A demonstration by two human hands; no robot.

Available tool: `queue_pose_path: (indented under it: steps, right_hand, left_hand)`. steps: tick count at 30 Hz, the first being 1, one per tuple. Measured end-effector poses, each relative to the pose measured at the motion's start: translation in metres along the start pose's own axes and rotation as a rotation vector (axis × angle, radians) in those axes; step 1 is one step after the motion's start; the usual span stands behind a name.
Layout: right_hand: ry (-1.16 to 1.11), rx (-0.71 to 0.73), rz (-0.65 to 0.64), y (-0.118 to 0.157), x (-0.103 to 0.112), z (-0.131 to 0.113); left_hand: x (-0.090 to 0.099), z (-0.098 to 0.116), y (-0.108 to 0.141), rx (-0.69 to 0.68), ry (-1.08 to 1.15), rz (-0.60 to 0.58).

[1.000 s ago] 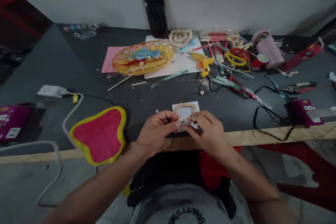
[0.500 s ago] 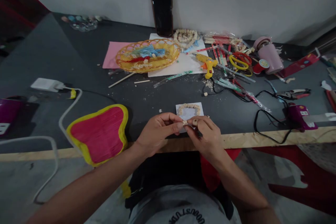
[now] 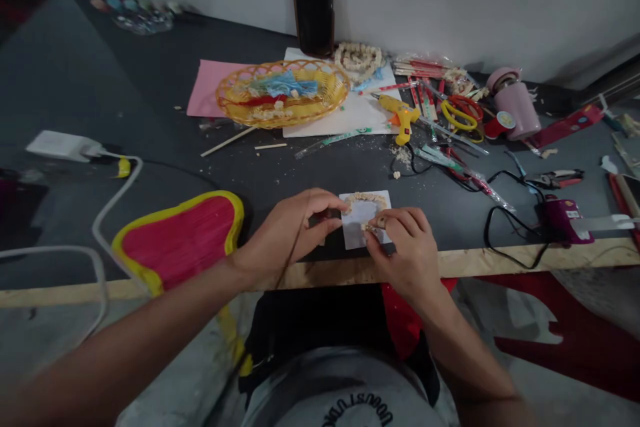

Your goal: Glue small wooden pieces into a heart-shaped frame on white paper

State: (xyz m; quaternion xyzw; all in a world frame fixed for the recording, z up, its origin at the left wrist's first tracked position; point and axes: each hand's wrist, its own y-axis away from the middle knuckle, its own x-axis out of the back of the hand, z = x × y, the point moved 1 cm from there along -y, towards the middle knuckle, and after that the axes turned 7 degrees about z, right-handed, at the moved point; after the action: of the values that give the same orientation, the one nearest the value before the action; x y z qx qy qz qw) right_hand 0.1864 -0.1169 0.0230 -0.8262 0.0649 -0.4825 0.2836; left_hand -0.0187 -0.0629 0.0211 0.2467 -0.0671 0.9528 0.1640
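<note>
A small white card (image 3: 356,235) lies near the table's front edge, with a curved row of cream pieces (image 3: 367,197) along its upper part. My right hand (image 3: 407,247) pinches a small cream piece (image 3: 367,227) over the card's lower right. At the card's left edge is my left hand (image 3: 300,223), thumb and forefinger apart, fingertips near the left end of the row. Nothing shows between its fingers.
Behind lie a yellow woven basket (image 3: 227,110) with blue and red bits, a yellow glue gun (image 3: 403,119), scissors (image 3: 460,117) and a dark phone (image 3: 315,0). A pink and yellow padded shape (image 3: 185,237) sits left, pliers (image 3: 557,179) right.
My hands have parted; the left has let go of the small piece and opened at the card's left edge. The right has brought the piece over the card. The view has shifted a little.
</note>
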Motion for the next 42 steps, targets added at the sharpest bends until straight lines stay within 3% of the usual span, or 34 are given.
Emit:
queue_pose_path:
  steps: [3,7,20,36,42]
  right_hand:
    - [0.138,-0.020,-0.089,-0.002,-0.004,-0.004]
    - [0.241,-0.023,-0.182,-0.007,-0.010,-0.009]
    - [0.318,-0.009,-0.296,-0.016,-0.020,-0.008]
    - [0.310,-0.009,-0.332,-0.017,-0.023,-0.007]
    - [0.300,-0.014,-0.350,-0.018,-0.023,-0.007]
  left_hand:
    - [0.005,-0.011,-0.017,-0.265,-0.298,-0.079]
    - [-0.001,-0.022,-0.026,-0.393,-0.396,-0.136]
    - [-0.009,-0.029,-0.028,-0.408,-0.443,-0.119]
    - [-0.015,-0.037,-0.028,-0.438,-0.433,-0.056]
    - [-0.016,-0.035,-0.028,-0.395,-0.456,-0.093]
